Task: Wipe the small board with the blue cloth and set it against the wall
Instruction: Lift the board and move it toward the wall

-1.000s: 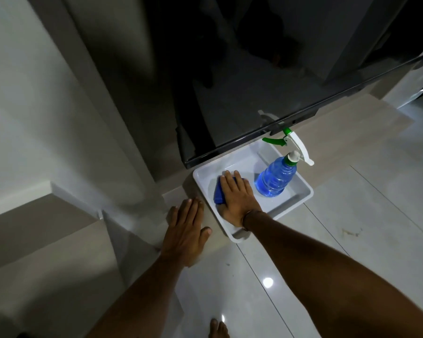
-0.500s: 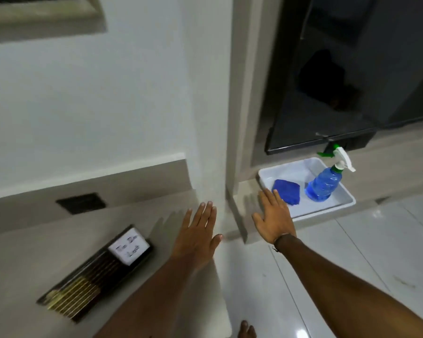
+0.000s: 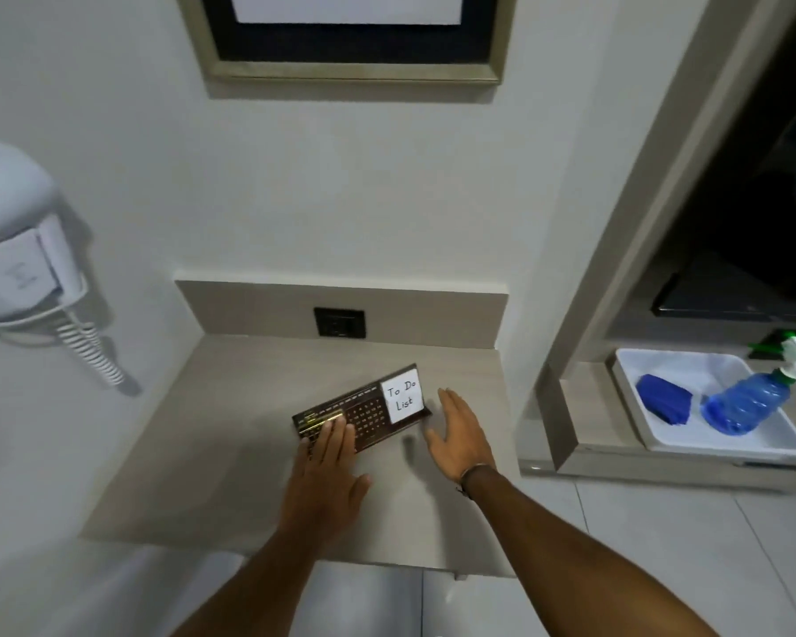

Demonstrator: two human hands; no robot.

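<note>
A small dark board (image 3: 368, 413) with a white "To Do List" note lies flat on the beige counter (image 3: 230, 452). My left hand (image 3: 329, 471) rests flat with its fingertips on the board's left end. My right hand (image 3: 458, 434) hovers open just right of the board, palm turned toward it, holding nothing. The blue cloth (image 3: 665, 404) lies folded in a white tray (image 3: 635, 360) far to the right, beside a blue spray bottle (image 3: 750, 402). The wall (image 3: 341, 200) rises behind the counter.
A black socket (image 3: 339, 322) sits in the counter's backsplash. A white wall-mounted hair dryer (image 3: 17, 250) with a coiled cord hangs at the left. A framed picture (image 3: 355, 39) hangs above. A dark screen (image 3: 754, 250) stands over the tray's shelf.
The view swung left from the tray to the counter. My right hand left the cloth in the tray, and both hands moved over to the board; the left now touches it.
</note>
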